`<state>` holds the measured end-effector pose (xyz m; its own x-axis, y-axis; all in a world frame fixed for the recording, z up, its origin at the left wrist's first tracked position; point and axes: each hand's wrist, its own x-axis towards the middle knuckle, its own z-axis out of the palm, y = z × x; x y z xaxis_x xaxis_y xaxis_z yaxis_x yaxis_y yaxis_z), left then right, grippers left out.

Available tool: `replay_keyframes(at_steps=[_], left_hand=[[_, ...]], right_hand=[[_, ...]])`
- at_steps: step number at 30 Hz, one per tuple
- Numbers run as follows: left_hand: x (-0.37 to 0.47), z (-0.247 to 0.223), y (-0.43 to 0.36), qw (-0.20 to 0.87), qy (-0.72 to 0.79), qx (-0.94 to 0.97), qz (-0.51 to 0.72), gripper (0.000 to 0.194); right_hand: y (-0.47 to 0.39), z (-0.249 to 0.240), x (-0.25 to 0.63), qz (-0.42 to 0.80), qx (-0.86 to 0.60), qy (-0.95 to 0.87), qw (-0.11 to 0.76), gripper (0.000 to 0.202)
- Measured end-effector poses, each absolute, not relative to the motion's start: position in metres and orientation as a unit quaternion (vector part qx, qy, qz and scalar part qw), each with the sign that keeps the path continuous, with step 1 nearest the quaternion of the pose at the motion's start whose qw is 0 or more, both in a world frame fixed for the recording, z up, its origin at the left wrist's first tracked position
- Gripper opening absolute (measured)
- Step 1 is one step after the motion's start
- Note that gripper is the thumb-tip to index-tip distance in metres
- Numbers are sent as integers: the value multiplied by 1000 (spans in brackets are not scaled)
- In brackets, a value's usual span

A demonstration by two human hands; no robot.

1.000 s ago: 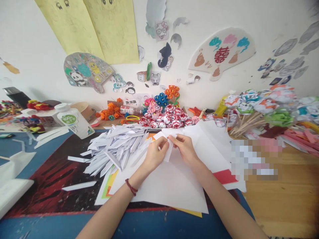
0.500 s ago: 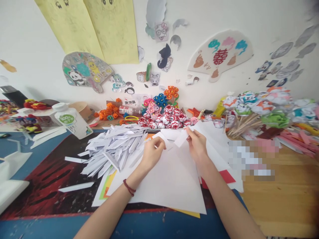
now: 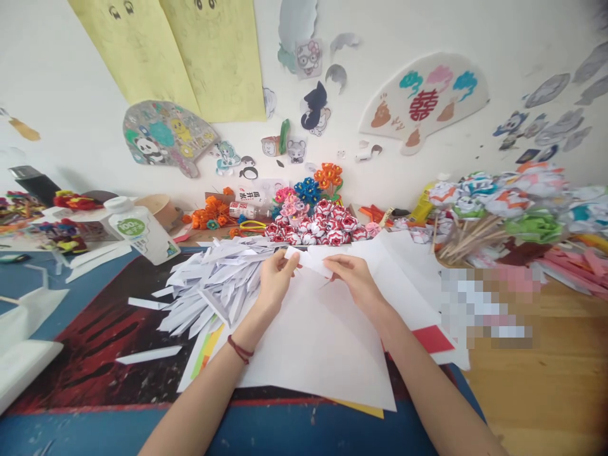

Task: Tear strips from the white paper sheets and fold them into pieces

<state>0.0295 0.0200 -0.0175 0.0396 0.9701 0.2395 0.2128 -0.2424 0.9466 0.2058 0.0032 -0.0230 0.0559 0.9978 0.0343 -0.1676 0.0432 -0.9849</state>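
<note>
Just between them, left hand (image 3: 274, 278) and right hand (image 3: 354, 278) pinch a white paper strip (image 3: 311, 259).

White wall (image 3: 71, 95) with yellow posters (image 3: 190, 57) and paper cutouts fills the upper frame; wooden tabletop (image 3: 546, 392) lower right.

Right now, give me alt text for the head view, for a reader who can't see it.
Both hands, left hand and right hand, pinch a small white paper strip over white sheets. A pile of folded strips lies left; paper flowers line the wall.
</note>
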Motion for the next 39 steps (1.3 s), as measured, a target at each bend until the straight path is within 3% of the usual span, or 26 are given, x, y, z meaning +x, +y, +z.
replay_keyframes(at_steps=[6,24,29,33,39], left_hand=[[31,-20,19,345,473,687,430,29],[12,-8,28,345,513,550,562,24],[9,-9,30,314,534,575,535,26],[15,-13,26,320,522,640,465,28],[22,-10,19,377,451,682,436,33]], right_hand=[[-3,-19,204,525,-452,-560,455,24],[-2,-15,209,540,-436,-587,417,17],[-1,-19,204,404,-525,-584,470,21],[-5,-23,192,277,-509,-653,488,34],[-8,-24,189,276,-499,-692,442,31]])
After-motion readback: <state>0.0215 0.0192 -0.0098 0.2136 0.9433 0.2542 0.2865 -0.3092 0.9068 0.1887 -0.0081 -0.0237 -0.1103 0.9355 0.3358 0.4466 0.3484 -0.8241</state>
